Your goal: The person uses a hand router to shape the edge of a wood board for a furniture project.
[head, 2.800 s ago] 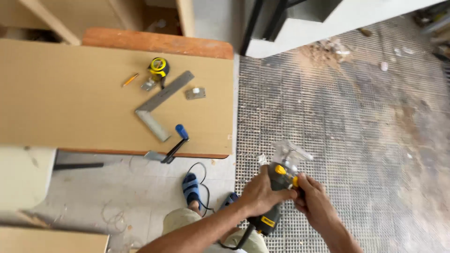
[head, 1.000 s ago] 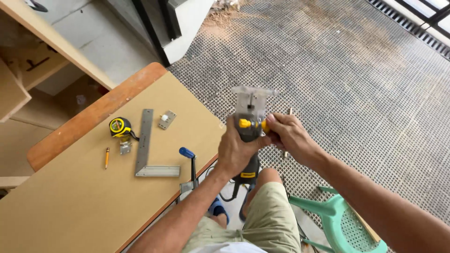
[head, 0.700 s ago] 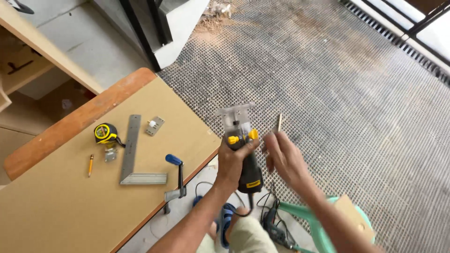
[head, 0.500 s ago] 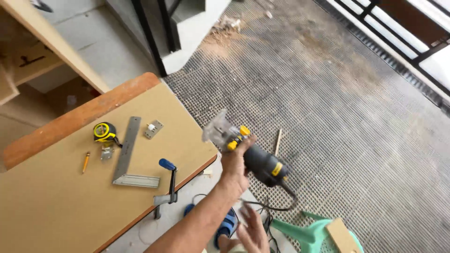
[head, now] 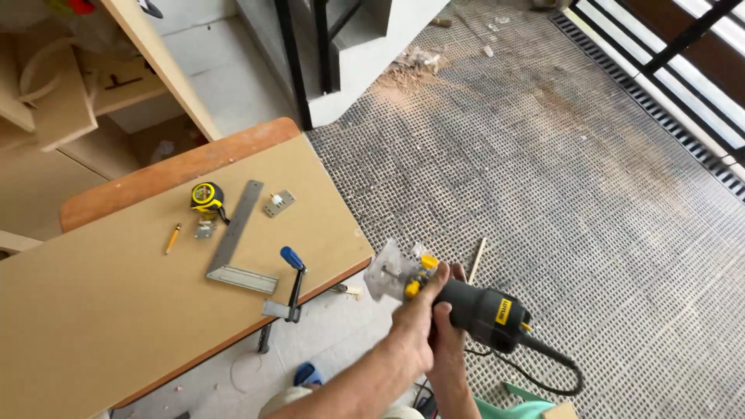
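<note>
A dark grey trim router (head: 485, 314) with yellow knobs and a clear plastic base (head: 386, 271) lies sideways in the air just off the table's corner, base pointing at the table. My left hand (head: 411, 330) grips it near the base, thumb over the yellow knobs. My right hand (head: 448, 349) comes up from below and wraps the router's body just behind the left hand. Its black cord (head: 555, 372) loops down to the floor.
The brown board table (head: 116, 310) carries a yellow tape measure (head: 206, 196), a steel square (head: 233, 240), a pencil (head: 172, 238), a small metal plate (head: 278, 202) and a blue-handled clamp (head: 291, 283) at its edge. A wooden stick (head: 476, 260) lies on the grid floor (head: 582, 194). Below me is a green stool (head: 512, 407).
The router has tipped from upright onto its side and come lower, towards the table corner. My right hand let go, dropped away, and now is back on the router's body.
</note>
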